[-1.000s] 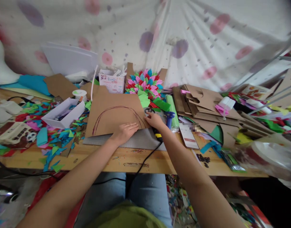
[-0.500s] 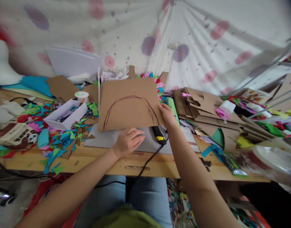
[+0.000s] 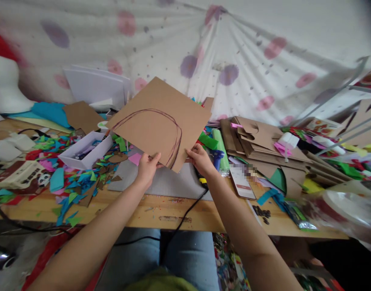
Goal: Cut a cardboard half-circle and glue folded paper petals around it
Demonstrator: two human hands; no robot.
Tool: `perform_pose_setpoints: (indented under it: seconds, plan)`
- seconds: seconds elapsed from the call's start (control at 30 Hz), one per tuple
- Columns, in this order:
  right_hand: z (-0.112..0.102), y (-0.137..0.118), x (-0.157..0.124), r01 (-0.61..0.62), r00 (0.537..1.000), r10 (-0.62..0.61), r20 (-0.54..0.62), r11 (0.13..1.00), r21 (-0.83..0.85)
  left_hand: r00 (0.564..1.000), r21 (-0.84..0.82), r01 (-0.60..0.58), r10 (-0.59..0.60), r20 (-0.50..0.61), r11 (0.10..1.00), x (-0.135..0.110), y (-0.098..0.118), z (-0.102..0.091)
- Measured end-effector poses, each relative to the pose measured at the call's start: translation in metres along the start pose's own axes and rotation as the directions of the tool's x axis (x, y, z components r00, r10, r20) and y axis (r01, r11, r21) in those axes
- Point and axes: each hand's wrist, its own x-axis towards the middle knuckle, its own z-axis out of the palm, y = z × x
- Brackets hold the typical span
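A square sheet of brown cardboard (image 3: 155,97) is held up over the table, turned cornerwise, with a dark arch drawn in several marker strokes. My left hand (image 3: 145,171) pinches its lower left edge, thumb on the front face. My right hand (image 3: 200,159) grips the lower right edge close to the bottom corner. Beneath the sheet lies a grey board (image 3: 173,186) on the table. A black and yellow tool handle (image 3: 202,180) with a cord shows beside my right wrist, partly hidden by it. A blue tool (image 3: 217,157) stands just right of that hand.
To the left, a white box (image 3: 85,151) with pens sits among scattered coloured scraps. A stack of cut cardboard (image 3: 258,137) lies at right, with a phone (image 3: 242,182) in front of it. A black cord (image 3: 188,210) crosses the table's front edge.
The cardboard has turned clockwise, from nearly level to cornerwise. My left hand, formerly open below it, now pinches its edge. My right hand has shifted slightly left and down.
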Motion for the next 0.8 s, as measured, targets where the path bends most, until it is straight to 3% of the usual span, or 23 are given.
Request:
perform_pose_setpoints:
  seconds: [0.13, 0.3, 0.4, 0.47, 0.53, 0.57, 0.63, 0.7, 0.73, 0.8]
  plan:
    - [0.001, 0.010, -0.002, -0.045, 0.999, 0.044, 0.032, 0.998, 0.047, 0.995, -0.010, -0.055, 0.054, -0.083, 0.998, 0.000, -0.010, -0.012]
    - [0.003, 0.014, -0.006, -0.119, 0.990, 0.113, 0.089, 0.991, 0.063, 0.993, 0.063, -0.101, 0.104, -0.052, 0.993, 0.003, -0.016, -0.022]
    - [0.000, 0.007, -0.009, -0.154, 0.980, 0.160, 0.116, 0.986, -0.060, 0.995, 0.086, -0.080, 0.084, -0.048, 0.993, 0.003, -0.012, -0.028]
    - [-0.005, -0.002, -0.012, -0.178, 0.967, 0.218, 0.131, 0.949, -0.260, 0.998, 0.083, -0.048, 0.051, -0.034, 0.995, 0.001, -0.007, -0.033]
    - [-0.012, -0.013, -0.018, -0.168, 0.962, 0.260, 0.082, 0.803, -0.571, 1.000, 0.081, -0.012, 0.013, -0.017, 0.997, -0.001, -0.001, -0.039]
    - [-0.015, -0.017, -0.021, -0.143, 0.969, 0.245, 0.030, 0.657, -0.740, 1.000, 0.085, 0.004, -0.003, -0.009, 0.996, -0.002, 0.001, -0.041]
    - [-0.021, -0.023, -0.030, -0.102, 0.983, 0.171, -0.059, 0.254, -0.962, 1.000, 0.100, 0.031, -0.031, 0.003, 0.994, -0.005, 0.004, -0.046]
    - [-0.024, -0.022, -0.040, -0.119, 0.981, 0.142, -0.130, -0.078, -0.990, 0.997, 0.114, 0.066, -0.069, 0.020, 0.991, -0.007, 0.006, -0.050]
    - [-0.023, -0.019, -0.044, -0.135, 0.974, 0.156, -0.162, -0.170, -0.976, 0.994, 0.120, 0.095, -0.099, 0.034, 0.988, -0.009, 0.006, -0.051]
    - [-0.021, -0.011, -0.050, -0.155, 0.960, 0.191, -0.205, -0.247, -0.956, 0.983, 0.137, 0.165, -0.174, 0.063, 0.977, -0.012, 0.007, -0.053]
